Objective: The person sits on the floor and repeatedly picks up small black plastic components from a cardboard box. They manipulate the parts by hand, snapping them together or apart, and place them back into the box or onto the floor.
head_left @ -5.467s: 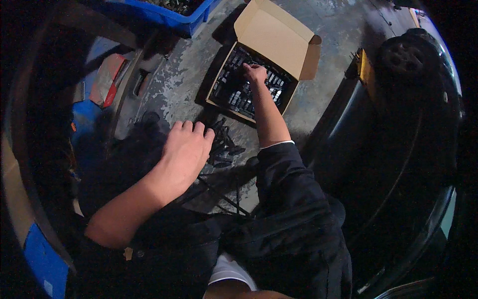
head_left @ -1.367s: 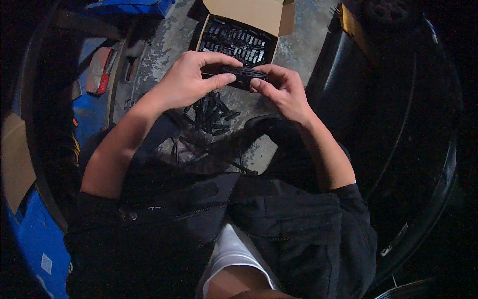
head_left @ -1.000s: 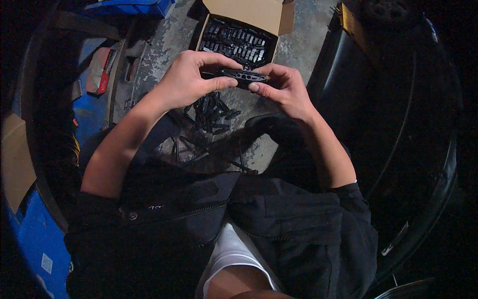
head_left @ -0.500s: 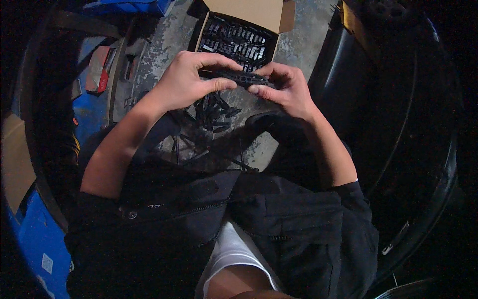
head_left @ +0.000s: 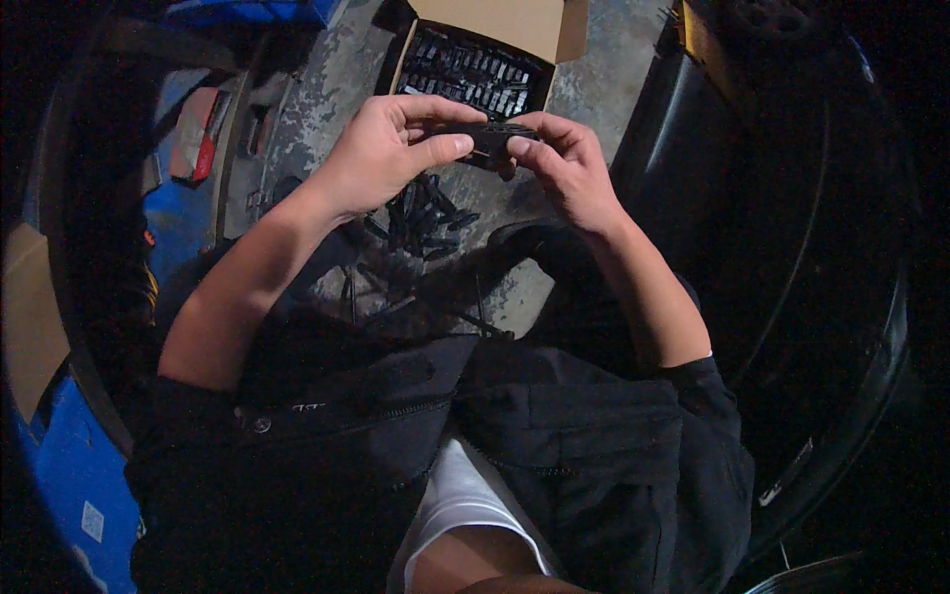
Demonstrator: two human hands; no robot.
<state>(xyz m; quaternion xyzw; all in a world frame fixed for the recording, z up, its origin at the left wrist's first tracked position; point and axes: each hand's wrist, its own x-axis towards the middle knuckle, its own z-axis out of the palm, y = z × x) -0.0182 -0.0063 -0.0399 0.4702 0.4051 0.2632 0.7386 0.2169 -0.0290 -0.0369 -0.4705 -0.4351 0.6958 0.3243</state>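
Between my two hands is a small, dark, elongated part point(head_left: 492, 145) with slots along its upper edge; its exact kind does not show. My left hand point(head_left: 401, 148) pinches its left end between thumb and fingers. At the other end, my right hand point(head_left: 569, 163) grips it the same way, thumb on the near face. Just beyond my hands stands an open cardboard box point(head_left: 495, 25) filled with rows of similar small black parts point(head_left: 465, 71). Below my hands lies a loose heap of black parts point(head_left: 427, 216).
A red and grey box point(head_left: 201, 134) lies at the left on a blue surface point(head_left: 183, 223). Along the right runs a large dark, glossy curved panel point(head_left: 658, 129). A brown cardboard piece point(head_left: 35, 317) and a blue bin point(head_left: 84, 465) are at the far left. The floor point(head_left: 604, 59) is worn grey.
The dark part has turned in my fingers, so a smoother face now shows instead of the holed side. Both hands stay close to where they were.
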